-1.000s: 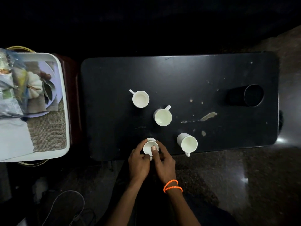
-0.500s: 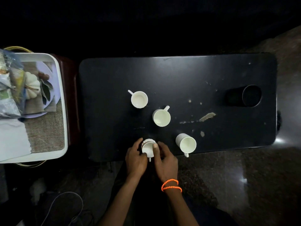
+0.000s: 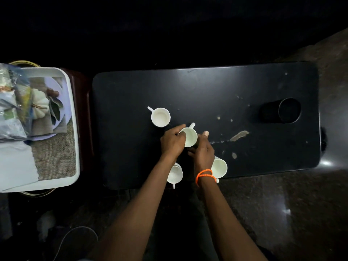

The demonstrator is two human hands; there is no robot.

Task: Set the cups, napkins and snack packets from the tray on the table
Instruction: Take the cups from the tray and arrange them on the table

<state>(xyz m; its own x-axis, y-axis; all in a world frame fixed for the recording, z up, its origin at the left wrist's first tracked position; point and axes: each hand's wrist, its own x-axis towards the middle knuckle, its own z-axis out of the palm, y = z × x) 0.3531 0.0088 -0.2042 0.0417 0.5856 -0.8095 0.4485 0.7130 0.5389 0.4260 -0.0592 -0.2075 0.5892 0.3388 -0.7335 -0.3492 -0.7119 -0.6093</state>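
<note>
Both hands (image 3: 188,146) moved from near cup to middle cup (image 3: 189,136) (gripping sides).

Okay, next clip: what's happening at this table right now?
A person is setting out white cups on a black table. Both hands are on the middle cup: the left hand grips its left side and the right hand cups its right. Three more cups already stand on the table. Napkins and snack packets remain on the tray at left.
</note>
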